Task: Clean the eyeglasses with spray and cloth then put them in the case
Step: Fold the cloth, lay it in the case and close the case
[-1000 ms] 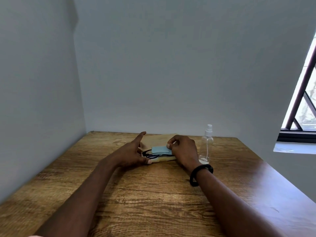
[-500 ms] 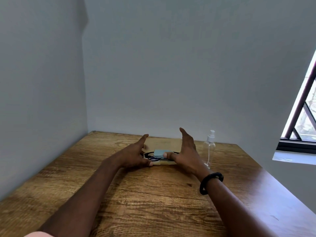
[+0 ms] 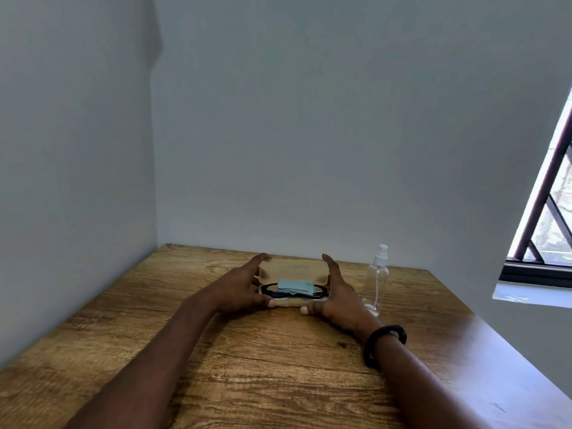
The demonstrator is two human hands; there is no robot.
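An open tan eyeglass case (image 3: pixel 294 267) lies on the wooden table (image 3: pixel 247 366), its lid tilted back toward the wall. Dark-framed eyeglasses (image 3: pixel 268 288) rest inside it, with a folded light-blue cloth (image 3: pixel 294 284) on top of them. My left hand (image 3: pixel 238 286) cups the case's left end, thumb on the front edge and fingers up at the lid's left corner. At the right end my right hand (image 3: pixel 337 295) does the same, fingers straight along the lid's side and thumb at the front. A clear spray bottle (image 3: pixel 377 274) stands upright just right of my right hand.
Grey walls close the table in at the left and the back. A window (image 3: pixel 551 196) with a dark frame and a white sill is at the right. A black band (image 3: pixel 383 342) circles my right wrist.
My right hand has left the blue cloth and moved to the right end of the case, fingers straightened. The left hand stays at the left end. The camera has shifted slightly.
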